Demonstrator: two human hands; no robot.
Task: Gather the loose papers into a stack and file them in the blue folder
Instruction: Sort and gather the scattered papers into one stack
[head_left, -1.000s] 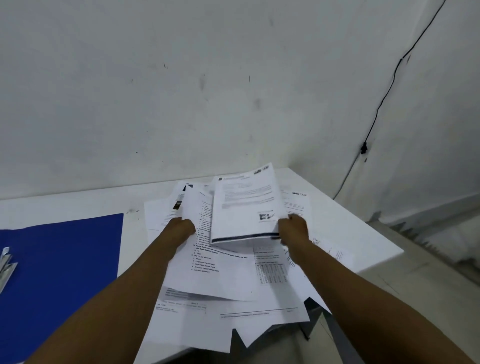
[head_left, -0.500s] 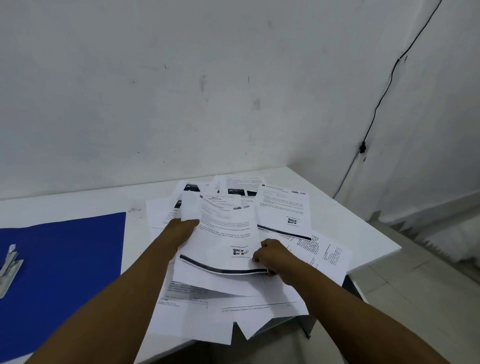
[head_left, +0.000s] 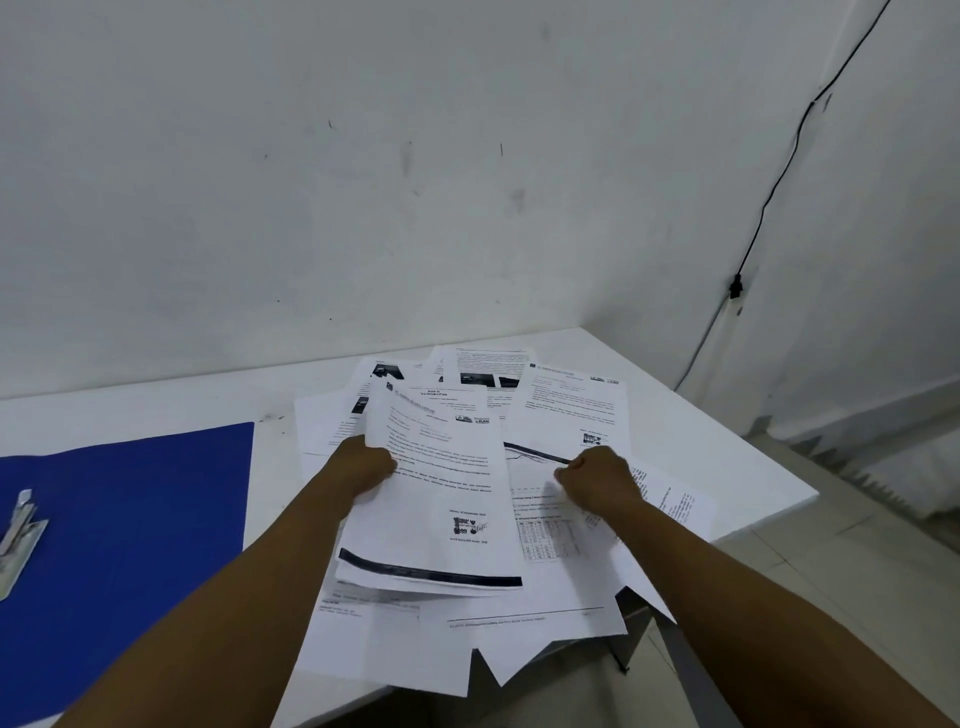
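- Scuffed white walls meet in a corner behind a white table (head_left: 691, 415) with a smooth, matte top; a thin black cable (head_left: 779, 182) runs down the right-hand wall to a small clip.
- Pale floor tiles show past the table's right edge.
- Loose papers (head_left: 566, 587), thin white printed sheets, lie fanned and overlapping across the right half of the table, and several hang over its near edge with their corners pointing down.
- One printed sheet (head_left: 447, 499), carrying lines of text, a small stamp-like mark and a dark band along its lower edge, sits on top of the pile; it bows slightly.
- The left hand (head_left: 363, 467) grips this sheet's left edge, fingers curled under the paper.
- The right hand (head_left: 597, 480) rests on the sheets just right of it, its fingers curled into a loose fist; I cannot tell whether it pinches a page.
- A blue folder (head_left: 130, 519), flat and open with a dull, even surface, lies on the table's left half, well apart from the papers.
- A pale metal fastener (head_left: 18, 540) sits on the folder near the left edge of the view.
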